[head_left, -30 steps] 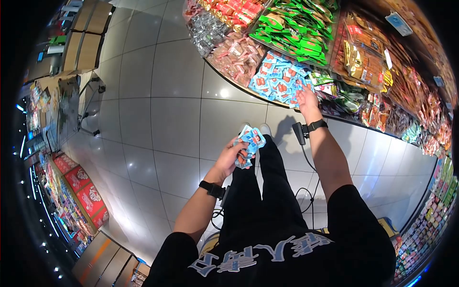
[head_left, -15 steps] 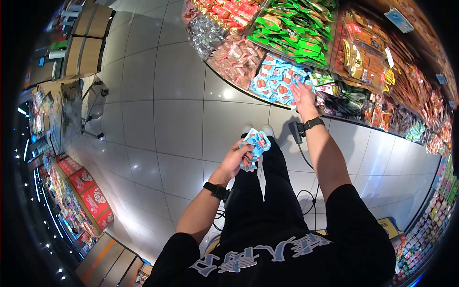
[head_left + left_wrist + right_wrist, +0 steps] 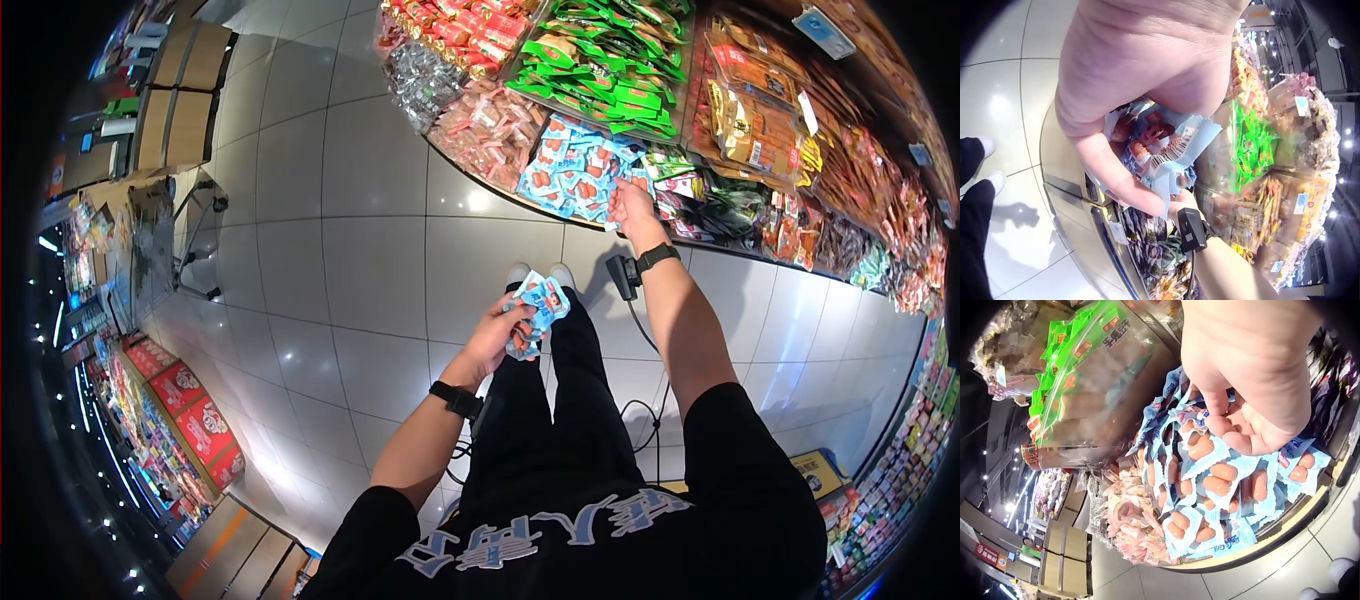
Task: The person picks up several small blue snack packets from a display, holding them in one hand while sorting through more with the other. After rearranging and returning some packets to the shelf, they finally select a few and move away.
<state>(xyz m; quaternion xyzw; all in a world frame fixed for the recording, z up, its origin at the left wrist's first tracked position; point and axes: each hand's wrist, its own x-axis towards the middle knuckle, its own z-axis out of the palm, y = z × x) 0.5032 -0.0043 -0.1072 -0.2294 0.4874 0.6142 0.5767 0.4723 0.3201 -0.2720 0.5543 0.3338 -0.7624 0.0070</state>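
My left hand (image 3: 492, 335) grips several blue snack packets (image 3: 541, 298) above the legs; in the left wrist view its thumb and fingers curl round the packets (image 3: 1169, 147), a barcode showing. Over the bin of matching blue packets (image 3: 572, 165), my right hand (image 3: 636, 212) has its fingers curled. The right wrist view shows the right hand (image 3: 1250, 375) pinching a blue packet (image 3: 1192, 416) at the top of the pile, with small sausages visible through the loose packets (image 3: 1217, 481). Part of the pinched packet is hidden by the fingers.
Pink-wrapped sweets (image 3: 487, 128) lie left of the blue packets, green packets (image 3: 605, 65) behind, dark packets (image 3: 735, 205) to the right. The display's curved edge (image 3: 1272, 540) borders the tiled floor (image 3: 370, 250). A cable (image 3: 648, 335) hangs from the right wrist device.
The right hand's fingers, spread over the blue packets half a second ago, have curled in and taken hold of one. The left hand keeps its packets, nearly in the same place.
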